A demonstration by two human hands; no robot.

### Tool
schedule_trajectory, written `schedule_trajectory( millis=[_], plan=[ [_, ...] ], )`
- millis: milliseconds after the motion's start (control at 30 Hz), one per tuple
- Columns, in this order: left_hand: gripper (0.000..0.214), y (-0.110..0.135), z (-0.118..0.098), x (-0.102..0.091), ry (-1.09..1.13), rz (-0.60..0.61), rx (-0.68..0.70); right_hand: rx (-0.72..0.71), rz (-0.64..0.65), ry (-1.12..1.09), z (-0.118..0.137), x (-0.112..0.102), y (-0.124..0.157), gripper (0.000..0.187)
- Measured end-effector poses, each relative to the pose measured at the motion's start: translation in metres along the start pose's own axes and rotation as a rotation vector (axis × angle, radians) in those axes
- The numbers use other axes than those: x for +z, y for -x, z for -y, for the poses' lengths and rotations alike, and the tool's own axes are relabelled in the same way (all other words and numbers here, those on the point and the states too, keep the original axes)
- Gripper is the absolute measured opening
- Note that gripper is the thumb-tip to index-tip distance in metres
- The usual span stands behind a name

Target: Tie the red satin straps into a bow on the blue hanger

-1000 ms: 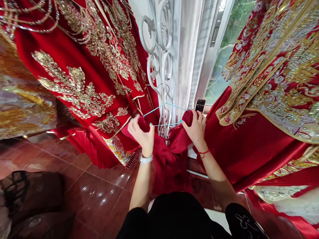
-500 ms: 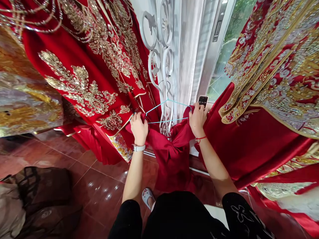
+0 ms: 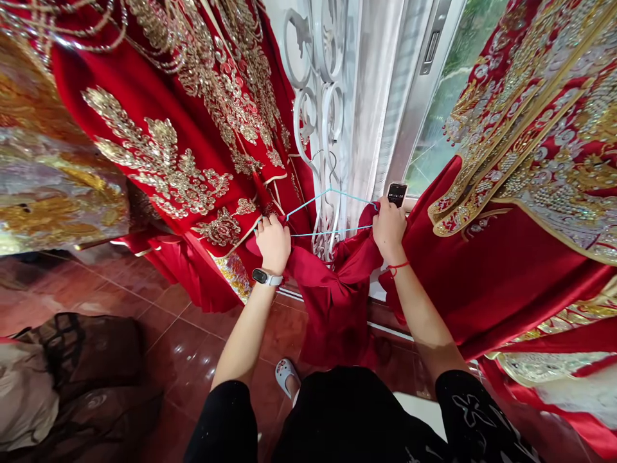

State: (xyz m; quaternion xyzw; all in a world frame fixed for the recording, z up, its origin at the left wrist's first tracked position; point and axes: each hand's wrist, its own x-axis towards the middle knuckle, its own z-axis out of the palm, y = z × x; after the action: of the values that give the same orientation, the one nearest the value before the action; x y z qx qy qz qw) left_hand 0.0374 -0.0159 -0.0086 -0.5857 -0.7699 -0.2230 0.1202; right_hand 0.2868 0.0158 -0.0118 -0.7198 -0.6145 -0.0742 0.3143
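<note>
A dark red dress (image 3: 332, 308) with a gathered, bow-like front hangs in front of me on a light-blue wire hanger (image 3: 332, 231). My left hand (image 3: 274, 244) is closed around the dress's left shoulder part, at that end of the hanger. On the other side my right hand (image 3: 388, 228) grips the opposite shoulder part by the hanger's right end. The fingertips of both hands are partly hidden by cloth. The hanger's hook (image 3: 332, 162) stands free above the wire, in front of white scrolled metalwork.
Red gowns with gold beading (image 3: 164, 161) hang at the left, and a beaded red and gold garment (image 3: 540, 161) at the right. White scrolled metalwork (image 3: 321, 96) rises ahead. A phone showing a timer (image 3: 397, 193) is behind my right hand. Dark bags (image 3: 96, 360) lie on the tiled floor.
My left wrist has turned so that the watch face shows, and my left elbow has swung outward. Both hands keep hold of the dress. The whole view has shifted slightly.
</note>
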Motion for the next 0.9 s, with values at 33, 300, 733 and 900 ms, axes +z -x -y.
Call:
schedule_trajectory(
  millis=[33, 300, 733, 900],
  plan=[
    [0.036, 0.000, 0.000, -0.002, -0.023, 0.011, 0.011, -0.007, -0.013, 0.003, -0.001, 0.001, 0.000, 0.035],
    [0.042, -0.008, 0.010, -0.015, -0.054, 0.077, -0.007, 0.021, 0.049, 0.047, 0.001, -0.008, -0.009, 0.032],
    [0.038, 0.005, 0.119, 0.027, 0.308, 0.014, -0.102, -0.321, 0.415, 0.141, -0.010, 0.002, -0.037, 0.043],
    [0.040, 0.019, 0.122, 0.029, 0.292, 0.015, -0.094, -0.269, 0.297, 0.004, -0.019, 0.011, -0.024, 0.041]
  ],
)
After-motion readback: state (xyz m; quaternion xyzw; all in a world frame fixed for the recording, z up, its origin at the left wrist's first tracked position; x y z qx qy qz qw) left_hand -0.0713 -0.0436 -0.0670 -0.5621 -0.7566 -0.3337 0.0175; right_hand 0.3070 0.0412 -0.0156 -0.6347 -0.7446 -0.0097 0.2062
